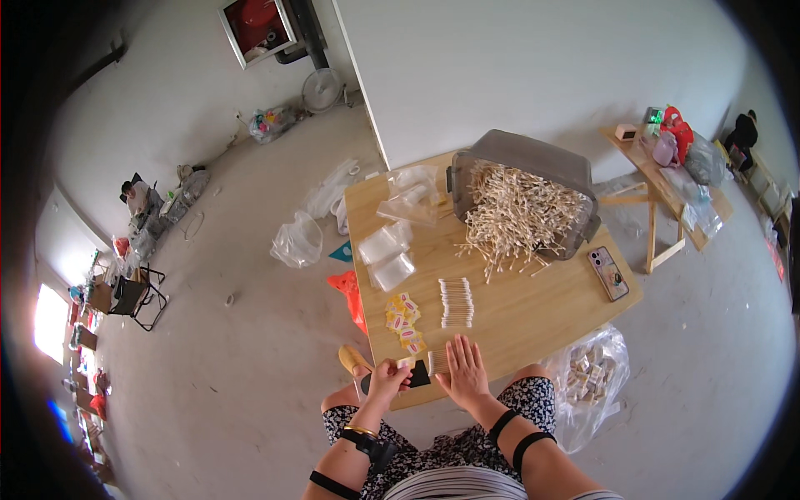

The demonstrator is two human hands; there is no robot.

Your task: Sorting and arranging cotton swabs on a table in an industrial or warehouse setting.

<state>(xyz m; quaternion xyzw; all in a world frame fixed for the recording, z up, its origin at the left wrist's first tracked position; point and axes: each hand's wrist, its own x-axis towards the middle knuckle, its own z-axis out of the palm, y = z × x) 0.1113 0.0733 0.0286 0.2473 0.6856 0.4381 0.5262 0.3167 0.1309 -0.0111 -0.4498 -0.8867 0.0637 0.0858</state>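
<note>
My right hand (pixel 464 368) lies flat with its fingers stretched out at the table's near edge. Its left side rests against a small row of cotton swabs (pixel 437 362). Left of it, my left hand (pixel 388 382) pinches a small pale label (pixel 405 363), similar in size to the loose ones nearby. A dark flat object (pixel 420 375) shows beside the left fingers; its kind is unclear. Yellow-and-white labels (pixel 402 315) lie scattered just beyond. Another neat row of cotton swabs (pixel 456 302) lies mid-table. Behind it, a tipped grey plastic bin (pixel 521 146) spills a heap of cotton swabs (pixel 521 208).
Clear plastic bags (pixel 388 250) lie on the table's (pixel 517 321) left side, a phone (pixel 608 273) on its right. A clear bag of small packs (pixel 590 375) stands on the floor by my right knee. Another wooden table (pixel 667 187) holds bags. A person (pixel 137 196) sits far left.
</note>
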